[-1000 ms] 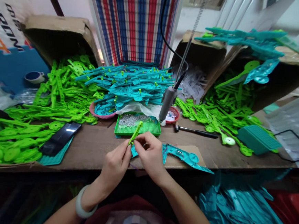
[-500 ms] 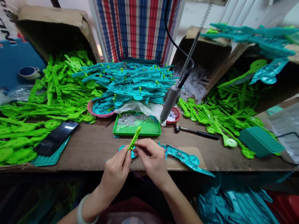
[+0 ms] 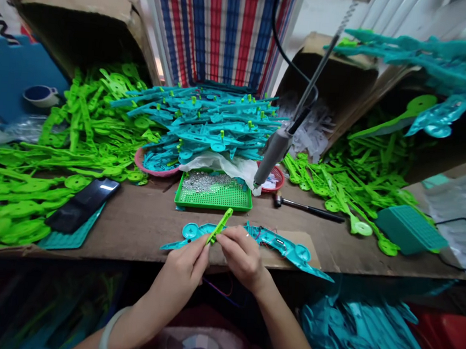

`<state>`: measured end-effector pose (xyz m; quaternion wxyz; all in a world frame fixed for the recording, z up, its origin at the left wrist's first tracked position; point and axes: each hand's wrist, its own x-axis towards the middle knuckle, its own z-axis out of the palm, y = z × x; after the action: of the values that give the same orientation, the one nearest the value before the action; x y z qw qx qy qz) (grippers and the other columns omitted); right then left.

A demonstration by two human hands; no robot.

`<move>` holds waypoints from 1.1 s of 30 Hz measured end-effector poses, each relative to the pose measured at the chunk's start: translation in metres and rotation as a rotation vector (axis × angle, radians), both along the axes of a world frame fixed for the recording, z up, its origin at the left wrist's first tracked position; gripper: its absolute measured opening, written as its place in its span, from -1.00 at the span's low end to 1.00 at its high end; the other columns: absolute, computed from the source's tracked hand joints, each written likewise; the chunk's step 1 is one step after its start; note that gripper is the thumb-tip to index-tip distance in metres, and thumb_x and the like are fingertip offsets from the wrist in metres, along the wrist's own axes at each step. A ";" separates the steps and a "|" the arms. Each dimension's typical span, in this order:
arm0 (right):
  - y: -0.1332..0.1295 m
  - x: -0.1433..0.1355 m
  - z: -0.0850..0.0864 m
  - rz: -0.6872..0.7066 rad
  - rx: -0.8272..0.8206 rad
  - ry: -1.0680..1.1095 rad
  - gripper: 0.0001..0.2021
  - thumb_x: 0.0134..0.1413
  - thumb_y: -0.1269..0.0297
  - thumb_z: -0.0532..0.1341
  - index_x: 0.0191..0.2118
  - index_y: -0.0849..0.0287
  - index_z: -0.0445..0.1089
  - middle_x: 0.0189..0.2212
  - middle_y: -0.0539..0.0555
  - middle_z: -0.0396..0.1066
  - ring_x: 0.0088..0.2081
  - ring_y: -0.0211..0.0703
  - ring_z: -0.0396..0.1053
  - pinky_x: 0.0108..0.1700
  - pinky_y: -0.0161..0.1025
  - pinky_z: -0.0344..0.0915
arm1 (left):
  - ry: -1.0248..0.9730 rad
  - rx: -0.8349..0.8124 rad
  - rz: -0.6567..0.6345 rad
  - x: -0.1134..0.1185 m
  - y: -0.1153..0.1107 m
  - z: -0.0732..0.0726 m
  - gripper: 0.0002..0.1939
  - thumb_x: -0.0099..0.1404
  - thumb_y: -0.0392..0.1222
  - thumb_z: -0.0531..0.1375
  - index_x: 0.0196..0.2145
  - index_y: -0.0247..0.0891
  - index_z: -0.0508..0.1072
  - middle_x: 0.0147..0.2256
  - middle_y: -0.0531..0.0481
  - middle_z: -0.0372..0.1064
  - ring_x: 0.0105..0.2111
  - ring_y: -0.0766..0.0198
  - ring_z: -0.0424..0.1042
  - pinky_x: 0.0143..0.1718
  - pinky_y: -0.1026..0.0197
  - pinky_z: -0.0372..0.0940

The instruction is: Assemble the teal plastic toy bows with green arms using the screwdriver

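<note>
A small bright green plastic piece points up and to the right from my left hand, whose thumb and fingers are closed on its lower end. My right hand is pinched at the piece's lower right side; whatever its fingertips hold is too small to make out. Behind and beneath the hands, a long teal plastic part with round ends and thin wires lies along the table's front edge, partly on cardboard. Thin purple and red wires hang below my hands. A green tray of small metal pieces sits beyond them.
An electric screwdriver hangs over the tray's right side. A hammer lies to the right, near a teal basket. Green parts and teal parts are heaped behind. A black phone lies at the left.
The green piece now leans further right, and both hands sit slightly lower in the view. More of the teal part's left end shows. The camera view has shifted a little.
</note>
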<state>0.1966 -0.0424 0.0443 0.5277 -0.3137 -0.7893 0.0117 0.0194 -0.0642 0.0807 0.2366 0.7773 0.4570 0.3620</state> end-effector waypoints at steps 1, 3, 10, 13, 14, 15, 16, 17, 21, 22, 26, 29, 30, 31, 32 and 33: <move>-0.002 0.000 0.000 0.017 -0.062 0.085 -0.71 0.20 0.60 0.21 -0.01 0.17 0.43 -0.26 0.16 0.51 -0.24 -0.14 0.45 -0.24 -0.19 0.47 | -0.008 -0.023 -0.011 0.000 -0.001 0.001 -0.72 0.47 -0.27 0.05 -0.04 -0.33 0.53 -0.57 0.14 0.38 -0.71 0.41 0.32 -0.57 0.34 0.28; -0.007 -0.002 0.000 0.064 -0.222 0.276 -0.76 0.18 0.57 0.26 -0.12 0.11 0.46 -0.30 0.07 0.50 -0.27 -0.20 0.47 -0.25 -0.25 0.48 | -0.038 -0.068 -0.035 0.000 -0.004 0.001 -0.72 0.47 -0.26 0.04 -0.03 -0.32 0.52 -0.55 0.13 0.40 -0.68 0.42 0.34 -0.59 0.36 0.26; -0.023 -0.018 -0.014 0.180 -0.735 0.802 -0.93 0.17 0.26 0.34 -0.28 0.12 0.49 -0.30 0.01 0.35 -0.44 -0.32 0.42 -0.42 -0.33 0.47 | -0.113 -0.069 -0.050 0.006 -0.011 -0.003 -0.69 0.48 -0.27 0.04 0.04 -0.25 0.51 -0.50 0.10 0.44 -0.57 0.37 0.46 -0.53 0.36 0.35; -0.026 -0.028 -0.016 0.184 -0.888 1.040 -0.79 0.04 0.17 0.42 -0.30 0.09 0.41 -0.28 -0.03 0.34 -0.42 -0.34 0.40 -0.45 -0.39 0.43 | -0.117 -0.017 -0.060 0.008 -0.012 -0.008 -0.68 0.46 -0.29 0.05 0.06 -0.23 0.51 -0.45 0.04 0.50 -0.49 0.32 0.51 -0.48 0.35 0.39; -0.027 -0.031 -0.016 0.194 -0.947 1.104 -0.72 -0.01 0.15 0.45 -0.25 0.06 0.38 -0.25 -0.03 0.36 -0.43 -0.35 0.39 -0.49 -0.42 0.40 | -0.120 -0.007 -0.067 0.008 -0.012 -0.010 -0.67 0.46 -0.30 0.05 0.08 -0.24 0.50 -0.46 0.05 0.50 -0.52 0.33 0.50 -0.48 0.34 0.39; -0.028 -0.033 -0.014 0.213 -1.013 1.146 -0.65 -0.04 0.14 0.46 -0.18 0.03 0.35 -0.22 -0.02 0.40 -0.44 -0.34 0.38 -0.52 -0.42 0.38 | -0.124 0.001 -0.073 0.007 -0.013 -0.013 -0.66 0.46 -0.29 0.05 0.09 -0.24 0.49 -0.47 0.05 0.49 -0.55 0.34 0.47 -0.49 0.34 0.39; -0.029 -0.034 -0.012 0.236 -1.077 1.161 -0.59 -0.06 0.11 0.46 -0.12 0.02 0.33 -0.22 -0.01 0.43 -0.44 -0.32 0.39 -0.52 -0.40 0.38 | -0.129 0.009 -0.075 0.006 -0.014 -0.015 -0.66 0.47 -0.29 0.05 0.10 -0.25 0.48 -0.48 0.07 0.48 -0.60 0.36 0.42 -0.52 0.35 0.37; -0.029 -0.034 -0.009 0.259 -1.130 1.150 -0.55 -0.06 0.10 0.46 -0.07 0.03 0.33 -0.23 0.02 0.47 -0.44 -0.29 0.41 -0.48 -0.36 0.41 | -0.134 0.014 -0.074 0.005 -0.014 -0.017 -0.67 0.47 -0.29 0.05 0.09 -0.25 0.48 -0.50 0.08 0.46 -0.65 0.39 0.37 -0.54 0.35 0.35; -0.016 -0.025 0.012 0.269 -1.174 1.010 -0.67 -0.09 0.15 0.47 -0.22 0.15 0.43 -0.40 0.02 0.51 -0.36 -0.22 0.47 -0.22 -0.26 0.46 | -0.138 -0.065 -0.097 -0.007 -0.008 -0.018 -0.75 0.48 -0.24 0.05 -0.06 -0.23 0.52 -0.49 0.09 0.45 -0.58 0.38 0.41 -0.46 0.34 0.35; -0.006 -0.024 0.019 0.267 -1.165 0.956 -0.70 -0.10 0.18 0.47 -0.27 0.15 0.44 -0.40 0.00 0.51 -0.35 -0.23 0.47 -0.21 -0.26 0.45 | -0.119 -0.115 -0.124 -0.013 -0.003 -0.015 -0.77 0.47 -0.21 0.08 -0.13 -0.22 0.54 -0.44 0.06 0.49 -0.48 0.33 0.47 -0.37 0.31 0.38; 0.051 -0.035 0.048 0.381 -1.171 0.568 -0.75 -0.04 0.25 0.43 -0.25 0.19 0.44 -0.37 -0.01 0.49 -0.33 -0.24 0.46 -0.20 -0.24 0.42 | -0.176 -0.458 -0.189 -0.045 0.035 -0.007 -0.76 0.32 -0.02 0.25 -0.37 -0.23 0.55 -0.38 0.00 0.52 -0.34 0.20 0.48 -0.27 0.20 0.40; 0.084 -0.050 0.055 0.336 -1.123 0.307 -0.54 0.00 0.24 0.41 0.02 0.23 0.38 -0.26 0.04 0.51 -0.31 -0.25 0.44 -0.22 -0.24 0.41 | -0.443 -0.627 0.092 -0.077 0.069 -0.012 -0.61 0.13 0.14 0.37 -0.40 -0.28 0.51 -0.49 0.04 0.46 -0.46 0.26 0.45 -0.39 0.24 0.39; 0.087 -0.053 0.053 0.328 -1.125 0.225 -0.44 0.00 0.21 0.41 0.12 0.24 0.33 -0.23 0.07 0.51 -0.28 -0.23 0.45 -0.21 -0.24 0.41 | -0.511 -0.621 0.194 -0.087 0.078 -0.015 -0.55 0.08 0.20 0.39 -0.38 -0.28 0.48 -0.48 0.06 0.45 -0.45 0.27 0.46 -0.38 0.25 0.41; 0.087 -0.054 0.047 0.340 -1.140 0.146 -0.35 0.00 0.18 0.42 0.19 0.25 0.27 -0.20 0.09 0.52 -0.25 -0.20 0.46 -0.19 -0.23 0.41 | -0.558 -0.604 0.267 -0.096 0.084 -0.020 -0.50 0.04 0.24 0.39 -0.36 -0.27 0.46 -0.47 0.07 0.44 -0.44 0.29 0.47 -0.36 0.25 0.43; 0.083 -0.053 0.040 0.366 -1.163 0.079 -0.30 0.01 0.16 0.43 0.23 0.24 0.24 -0.20 0.10 0.53 -0.24 -0.19 0.46 -0.19 -0.23 0.41 | -0.590 -0.597 0.308 -0.104 0.088 -0.026 -0.47 0.02 0.26 0.40 -0.35 -0.26 0.43 -0.46 0.08 0.44 -0.43 0.29 0.49 -0.33 0.24 0.45; 0.076 -0.050 0.030 0.401 -1.190 0.037 -0.29 0.02 0.14 0.42 0.25 0.23 0.23 -0.22 0.09 0.53 -0.25 -0.20 0.46 -0.20 -0.24 0.40 | -0.620 -0.612 0.334 -0.109 0.090 -0.032 -0.45 -0.01 0.26 0.41 -0.34 -0.26 0.41 -0.45 0.08 0.44 -0.42 0.29 0.50 -0.31 0.23 0.47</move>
<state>0.1467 0.0341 0.0745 0.2639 -0.3992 -0.6819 0.5531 -0.0892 0.0254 0.0488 0.5189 0.4429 0.5693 0.4588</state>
